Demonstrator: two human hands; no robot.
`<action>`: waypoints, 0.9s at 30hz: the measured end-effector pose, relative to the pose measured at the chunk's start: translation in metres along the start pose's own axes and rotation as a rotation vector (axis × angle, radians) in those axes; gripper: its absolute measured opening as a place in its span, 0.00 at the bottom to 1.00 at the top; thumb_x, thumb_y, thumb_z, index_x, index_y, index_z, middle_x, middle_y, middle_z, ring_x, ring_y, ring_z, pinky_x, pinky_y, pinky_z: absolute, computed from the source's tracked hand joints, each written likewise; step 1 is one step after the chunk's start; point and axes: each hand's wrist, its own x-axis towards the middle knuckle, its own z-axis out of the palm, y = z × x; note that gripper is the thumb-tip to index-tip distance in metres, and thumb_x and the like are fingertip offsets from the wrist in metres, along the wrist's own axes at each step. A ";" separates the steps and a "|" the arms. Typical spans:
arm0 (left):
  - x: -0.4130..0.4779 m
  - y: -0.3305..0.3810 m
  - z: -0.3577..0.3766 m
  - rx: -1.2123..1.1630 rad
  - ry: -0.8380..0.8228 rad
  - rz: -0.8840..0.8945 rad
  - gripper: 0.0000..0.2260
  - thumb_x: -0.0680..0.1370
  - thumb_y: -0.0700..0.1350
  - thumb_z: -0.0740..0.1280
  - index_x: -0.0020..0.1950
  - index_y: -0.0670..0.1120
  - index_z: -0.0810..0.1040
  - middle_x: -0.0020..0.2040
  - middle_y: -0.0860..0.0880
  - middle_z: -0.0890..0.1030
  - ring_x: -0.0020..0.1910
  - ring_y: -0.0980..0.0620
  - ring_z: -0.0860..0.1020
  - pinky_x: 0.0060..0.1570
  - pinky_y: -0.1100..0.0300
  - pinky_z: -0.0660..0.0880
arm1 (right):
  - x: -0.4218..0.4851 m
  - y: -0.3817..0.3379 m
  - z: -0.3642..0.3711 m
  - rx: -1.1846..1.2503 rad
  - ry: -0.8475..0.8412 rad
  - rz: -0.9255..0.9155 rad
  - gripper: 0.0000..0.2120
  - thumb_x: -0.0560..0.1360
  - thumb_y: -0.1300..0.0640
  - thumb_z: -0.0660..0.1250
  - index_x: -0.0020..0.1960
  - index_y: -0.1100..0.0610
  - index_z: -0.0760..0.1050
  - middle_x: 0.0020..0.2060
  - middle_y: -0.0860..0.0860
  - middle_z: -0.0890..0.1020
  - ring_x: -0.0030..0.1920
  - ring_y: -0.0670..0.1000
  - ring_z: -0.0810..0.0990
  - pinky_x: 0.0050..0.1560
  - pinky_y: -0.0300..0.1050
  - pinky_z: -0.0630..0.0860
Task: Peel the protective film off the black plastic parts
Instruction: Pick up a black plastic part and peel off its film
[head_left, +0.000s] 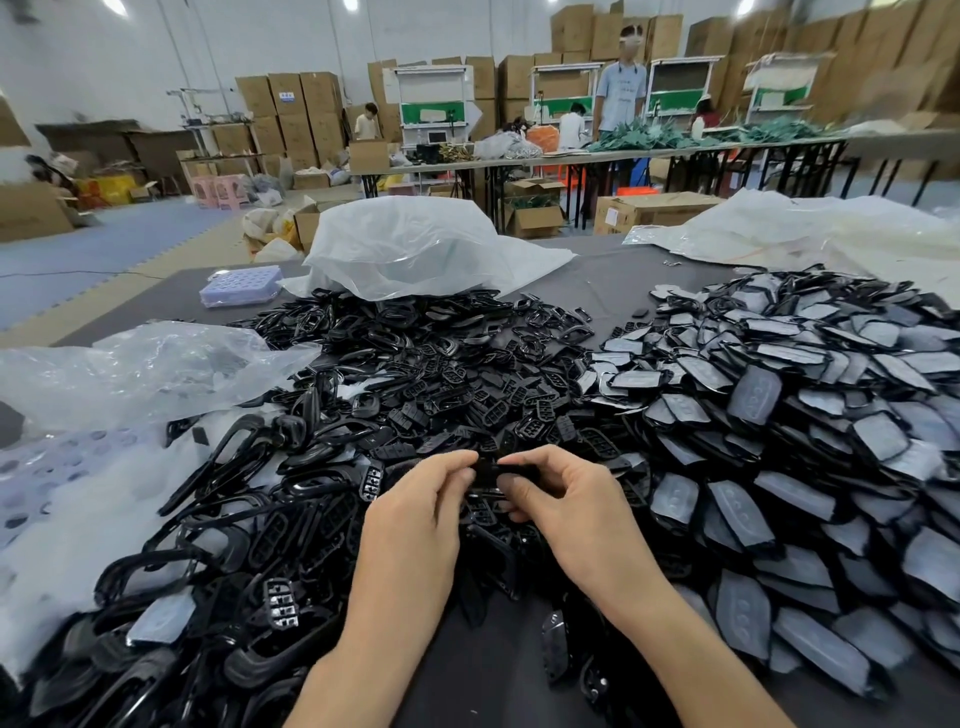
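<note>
black part (485, 474) | pinched: left hand (415, 514), right hand (566, 509) (above pile (415, 395))

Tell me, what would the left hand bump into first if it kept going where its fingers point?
Probably the right hand. The left hand pinches a small black part, its fingers pointing right, and the right hand pinches the same part from the other side.

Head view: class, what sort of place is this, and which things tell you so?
Probably a factory assembly hall: stacked cardboard boxes along the walls, long work tables, and heaps of black plastic parts, one part pinched by the left hand and right hand.
</note>
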 end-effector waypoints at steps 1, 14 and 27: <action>0.000 -0.002 -0.002 0.052 0.023 0.017 0.08 0.80 0.46 0.67 0.57 0.56 0.81 0.50 0.64 0.82 0.51 0.65 0.79 0.52 0.71 0.73 | 0.001 0.001 0.000 -0.004 0.022 0.002 0.11 0.77 0.57 0.73 0.48 0.40 0.82 0.40 0.46 0.87 0.41 0.46 0.87 0.48 0.41 0.82; -0.001 -0.003 -0.007 0.191 -0.006 0.011 0.12 0.82 0.50 0.59 0.62 0.54 0.77 0.51 0.61 0.80 0.49 0.64 0.71 0.54 0.59 0.70 | 0.008 -0.002 -0.010 0.318 0.091 0.145 0.04 0.78 0.62 0.71 0.53 0.57 0.81 0.36 0.50 0.86 0.37 0.46 0.84 0.39 0.34 0.78; 0.001 0.003 -0.001 -0.281 -0.056 -0.178 0.05 0.79 0.47 0.69 0.49 0.58 0.81 0.40 0.59 0.81 0.34 0.60 0.75 0.37 0.71 0.70 | 0.002 -0.006 -0.006 0.331 -0.034 0.149 0.06 0.76 0.63 0.72 0.53 0.59 0.82 0.36 0.51 0.86 0.38 0.48 0.85 0.41 0.36 0.80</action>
